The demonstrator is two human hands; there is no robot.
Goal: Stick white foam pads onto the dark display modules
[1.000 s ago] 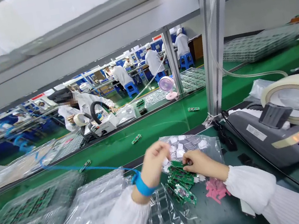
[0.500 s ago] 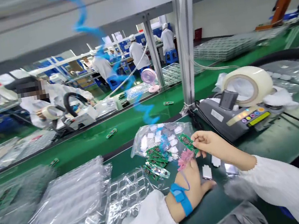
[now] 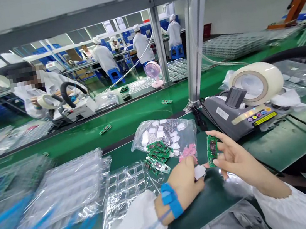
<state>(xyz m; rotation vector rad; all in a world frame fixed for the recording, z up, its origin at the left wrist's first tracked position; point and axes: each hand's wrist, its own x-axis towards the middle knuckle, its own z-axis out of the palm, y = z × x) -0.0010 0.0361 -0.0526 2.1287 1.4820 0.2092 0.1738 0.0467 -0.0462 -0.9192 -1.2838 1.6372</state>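
My right hand (image 3: 235,161) holds a narrow green circuit board (image 3: 212,150) upright between thumb and fingers. My left hand (image 3: 182,182), wearing a blue wrist strap (image 3: 171,200), pinches a small white rectangular piece (image 3: 200,172) near the right fingertips. Just beyond it lie pink pieces (image 3: 188,152) and a heap of green circuit boards (image 3: 158,152). Behind these rests a clear plastic bag (image 3: 141,134) with white pieces on or in it. A clear compartment tray (image 3: 127,189) is left of my left hand.
A grey tape dispenser machine (image 3: 226,116) with a big tape roll (image 3: 265,82) stands at right. Stacked plastic trays (image 3: 63,190) lie at left. Past a green belt (image 3: 129,114) bearing loose boards, a co-worker (image 3: 48,83) works. A metal post (image 3: 196,64) rises ahead.
My right hand has moved right with the circuit board and turned it upright. My left hand has shifted slightly left and now holds a white piece. The blue coiled cord has swung to the lower left.
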